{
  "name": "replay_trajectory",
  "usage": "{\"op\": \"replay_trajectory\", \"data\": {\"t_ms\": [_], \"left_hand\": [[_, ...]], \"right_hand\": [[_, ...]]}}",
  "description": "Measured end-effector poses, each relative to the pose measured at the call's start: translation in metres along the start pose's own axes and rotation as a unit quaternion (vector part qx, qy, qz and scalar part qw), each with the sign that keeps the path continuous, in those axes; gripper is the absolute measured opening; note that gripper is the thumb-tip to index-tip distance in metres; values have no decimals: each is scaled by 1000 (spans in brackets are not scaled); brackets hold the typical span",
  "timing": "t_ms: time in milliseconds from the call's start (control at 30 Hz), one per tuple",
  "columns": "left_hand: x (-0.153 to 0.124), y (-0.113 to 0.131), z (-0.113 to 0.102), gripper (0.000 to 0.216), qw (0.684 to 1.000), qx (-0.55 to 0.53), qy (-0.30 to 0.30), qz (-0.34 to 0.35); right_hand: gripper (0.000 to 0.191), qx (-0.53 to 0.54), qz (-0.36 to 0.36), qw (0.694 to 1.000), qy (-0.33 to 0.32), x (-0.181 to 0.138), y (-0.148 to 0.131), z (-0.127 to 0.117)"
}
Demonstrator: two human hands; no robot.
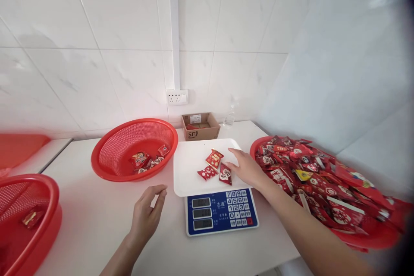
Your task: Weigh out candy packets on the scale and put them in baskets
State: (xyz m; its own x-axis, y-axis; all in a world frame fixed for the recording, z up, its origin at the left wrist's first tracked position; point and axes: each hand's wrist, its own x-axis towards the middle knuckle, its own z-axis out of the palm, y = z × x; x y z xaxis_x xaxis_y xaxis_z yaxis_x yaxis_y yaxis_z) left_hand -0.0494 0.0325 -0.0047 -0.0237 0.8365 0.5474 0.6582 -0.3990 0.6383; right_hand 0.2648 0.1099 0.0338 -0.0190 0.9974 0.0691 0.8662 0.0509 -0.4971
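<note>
Three small red packets lie on the white tray point(186, 181) of a weighing scale point(223, 211) with a blue keypad panel. One packet point(214, 158) is at the back, a dotted one point(207, 173) at the left, and a darker one point(225, 174) at the right. My right hand point(244, 166) is over the tray's right edge, fingers apart and empty, close beside the packets; whether it touches the darker one I cannot tell. My left hand point(149, 209) hovers left of the scale, loosely curled with a gap between thumb and index finger, holding nothing.
At the right, a red basket point(255, 146) is heaped with red packets point(323, 181). A red mesh basket point(113, 148) holds several packets at the left; another red basket point(48, 220) stands nearer. Behind the scale are a cardboard box point(203, 133) and a clear bottle point(229, 116), by the wall.
</note>
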Motion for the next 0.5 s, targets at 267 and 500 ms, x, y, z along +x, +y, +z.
{"op": "replay_trajectory", "data": {"t_ms": [267, 500], "left_hand": [[-4, 4, -2, 23, 1000, 3, -11, -5], [-9, -21, -8, 30, 998, 27, -10, -49]], "right_hand": [[66, 15, -121, 986, -114, -16, -36, 34], [58, -56, -63, 995, 51, -21, 10, -42]]}}
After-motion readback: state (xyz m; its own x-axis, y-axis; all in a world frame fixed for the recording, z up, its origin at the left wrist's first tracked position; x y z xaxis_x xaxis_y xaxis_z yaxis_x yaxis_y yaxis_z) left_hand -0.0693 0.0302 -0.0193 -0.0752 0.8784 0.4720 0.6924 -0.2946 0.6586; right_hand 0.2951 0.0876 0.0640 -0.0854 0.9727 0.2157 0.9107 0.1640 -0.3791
